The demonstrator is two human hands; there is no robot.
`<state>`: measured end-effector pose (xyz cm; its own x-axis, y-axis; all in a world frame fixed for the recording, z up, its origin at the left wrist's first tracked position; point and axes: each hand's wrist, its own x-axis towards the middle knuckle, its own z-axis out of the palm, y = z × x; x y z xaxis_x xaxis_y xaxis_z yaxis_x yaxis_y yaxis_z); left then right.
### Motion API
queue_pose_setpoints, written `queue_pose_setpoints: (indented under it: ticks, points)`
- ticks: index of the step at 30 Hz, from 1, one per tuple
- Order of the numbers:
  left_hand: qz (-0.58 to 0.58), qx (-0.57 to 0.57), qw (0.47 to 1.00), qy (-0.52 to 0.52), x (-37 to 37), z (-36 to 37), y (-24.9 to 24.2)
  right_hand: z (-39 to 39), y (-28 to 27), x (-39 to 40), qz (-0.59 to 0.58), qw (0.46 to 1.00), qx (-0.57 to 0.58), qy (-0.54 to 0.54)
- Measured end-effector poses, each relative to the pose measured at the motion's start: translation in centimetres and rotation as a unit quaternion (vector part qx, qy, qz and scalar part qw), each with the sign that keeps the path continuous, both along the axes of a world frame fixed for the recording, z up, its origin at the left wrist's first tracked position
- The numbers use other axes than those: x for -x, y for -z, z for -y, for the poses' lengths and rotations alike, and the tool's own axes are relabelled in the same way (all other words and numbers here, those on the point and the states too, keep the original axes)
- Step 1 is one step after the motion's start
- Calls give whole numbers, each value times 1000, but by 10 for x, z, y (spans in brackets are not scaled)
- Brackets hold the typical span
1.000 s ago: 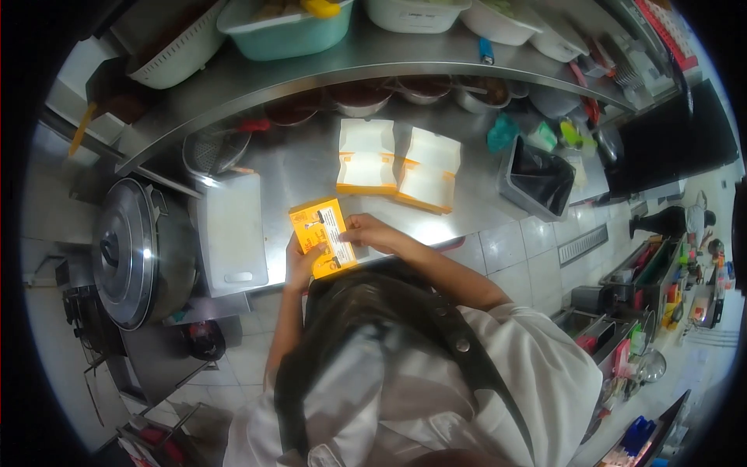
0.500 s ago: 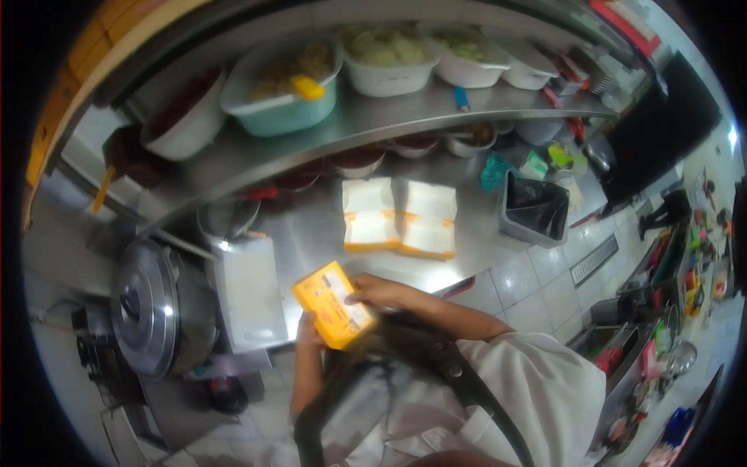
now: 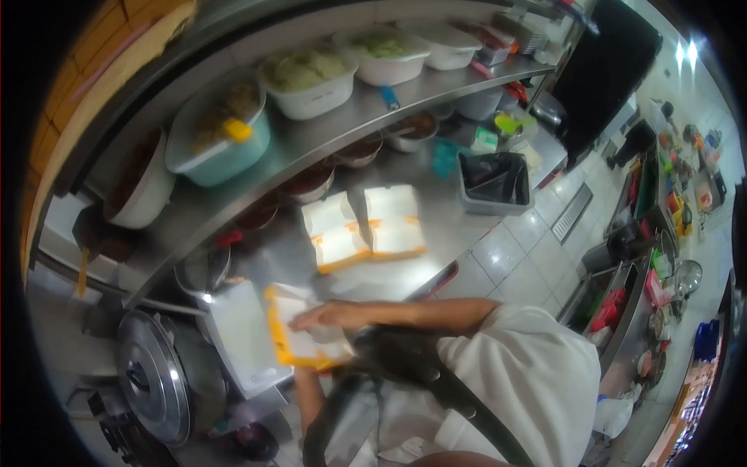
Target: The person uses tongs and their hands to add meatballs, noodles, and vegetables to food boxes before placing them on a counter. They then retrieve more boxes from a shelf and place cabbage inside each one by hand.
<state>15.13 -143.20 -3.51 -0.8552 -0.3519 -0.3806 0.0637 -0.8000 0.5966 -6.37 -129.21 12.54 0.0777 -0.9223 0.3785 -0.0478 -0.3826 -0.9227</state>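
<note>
A yellow takeaway box (image 3: 274, 327) is unfolded in front of my body, its white inside facing up. My right hand (image 3: 334, 314) reaches across it with fingers stretched out, touching the white inside. My left hand (image 3: 305, 377) comes up from below and supports the box at its near edge. Its fingers are hidden beneath the cardboard. Two more open takeaway boxes stand side by side on the steel counter: the left box (image 3: 336, 231) and the right box (image 3: 393, 220). Both show white insides and yellow edges.
A white cutting board (image 3: 243, 336) and a large lidded pot (image 3: 152, 379) are at the left. Food tubs, including a turquoise tub (image 3: 222, 159), line the steel shelf (image 3: 354, 117); bowls sit below. A grey divided bin (image 3: 496, 204) stands at the counter's right end.
The held box was closed with its printed yellow outside showing; now it is open, white inside up. My right hand moved from its edge onto the inside. The view has shifted right.
</note>
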Motion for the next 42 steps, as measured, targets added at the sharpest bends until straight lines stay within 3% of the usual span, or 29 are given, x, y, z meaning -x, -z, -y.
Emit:
queue_pose_setpoints:
  ticks: [1,2,3,4,6,8,10,12,13,14,15,16,17,19,21,23,24,25,27,29,32,33,34,36,38,39,40,41,42]
  points:
    - [9,58,997,54,-5,-2,5,-1,-1,-4,-211,977,14,28]
    - [25,111,988,104,-14,-5,4,-3,-9,-9,-405,912,33,48]
    - [43,161,974,155,-23,-4,3,-3,-16,-12,-478,876,-63,28]
    - [57,210,953,210,-23,-1,0,2,-4,-11,-552,831,-35,53]
    - [8,-106,988,108,1,-12,-41,13,29,-5,-554,817,-92,131]
    - [35,-216,976,6,3,-28,-118,26,28,6,-573,795,-155,129]
    - [37,-140,984,-107,-9,-20,-100,53,44,7,-579,749,-182,265]
    - [88,-80,981,-151,-4,-9,-92,88,61,9,-641,690,-188,277]
    - [183,118,958,-188,2,-2,-78,105,74,5,-660,653,-214,304]
    - [265,313,886,-217,13,3,-78,104,64,8,-661,650,-215,307]
    - [262,315,887,-213,25,9,-77,105,55,9,-621,702,-161,309]
    - [264,587,742,-187,42,11,-90,104,47,12,-577,749,-106,309]
    - [238,802,528,-145,58,9,-105,95,44,22,-561,759,-108,311]
    - [204,795,571,-2,88,-11,-132,57,22,44,-431,769,-183,435]
    - [205,794,572,37,114,-24,-131,0,39,73,-473,661,-187,552]
    - [224,794,560,73,130,-33,-111,-51,63,89,-443,694,-348,448]
    - [214,799,557,74,134,-33,-102,-74,134,105,-494,721,-263,410]
    - [201,788,570,116,138,-31,-94,-88,102,95,-470,728,-369,336]
    - [189,781,575,154,148,-34,-86,-112,100,86,-484,752,-281,348]
    - [194,719,650,152,154,-50,-90,-126,104,84,-473,770,-216,370]
    - [189,696,686,92,168,-90,-118,-133,102,99,-453,800,-278,278]
    - [145,750,641,79,169,-91,-97,-137,99,107,-434,816,-280,259]
    - [159,751,638,66,177,-93,-93,-142,95,115,-414,832,-283,237]
    - [162,718,662,141,174,-100,-89,-148,76,132,-388,851,-317,156]
    - [199,682,693,123,178,-110,-94,-156,59,152,-499,816,-225,185]
    - [227,756,603,112,180,-119,-99,-156,44,168,-503,822,-210,165]
    - [253,819,505,104,183,-129,-106,-150,2,194,-424,871,-248,1]
    - [258,825,497,71,188,-138,-116,-141,-47,220,-335,884,-284,-162]
    - [275,821,497,61,193,-146,-121,-134,-107,241,-305,915,-220,-147]
